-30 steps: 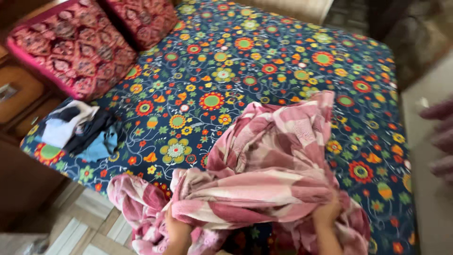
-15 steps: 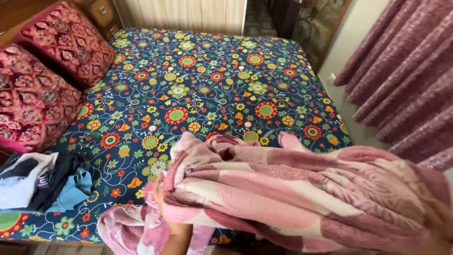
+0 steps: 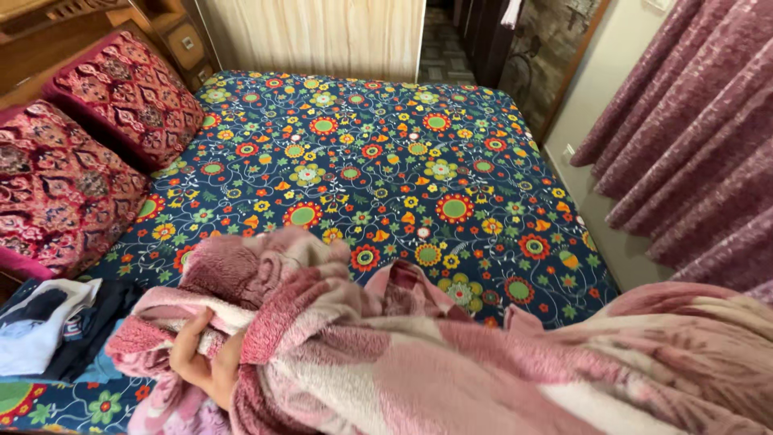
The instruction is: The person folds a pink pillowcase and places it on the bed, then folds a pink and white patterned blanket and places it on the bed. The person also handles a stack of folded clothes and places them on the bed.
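The left hand [image 3: 203, 360] is clutching a bunched fold of the thick, fuzzy pink-and-cream checked blanket [image 3: 451, 362], its fingers curled into the plush fabric at the lower left of the view. The blanket is spreading in a heap across the whole lower part of the view, lying over the near edge of the bed with its dark blue sheet printed with bright flowers [image 3: 378, 153]. The right hand is lying out of sight, somewhere beneath or past the blanket, so its grip cannot be told. Two red patterned pillows [image 3: 88, 153] are leaning at the bed's left side, a small pile of blue, white and dark clothes [image 3: 48, 326] is sitting just beside the blanket, and mauve pleated curtains [image 3: 692, 137] are hanging at the right.
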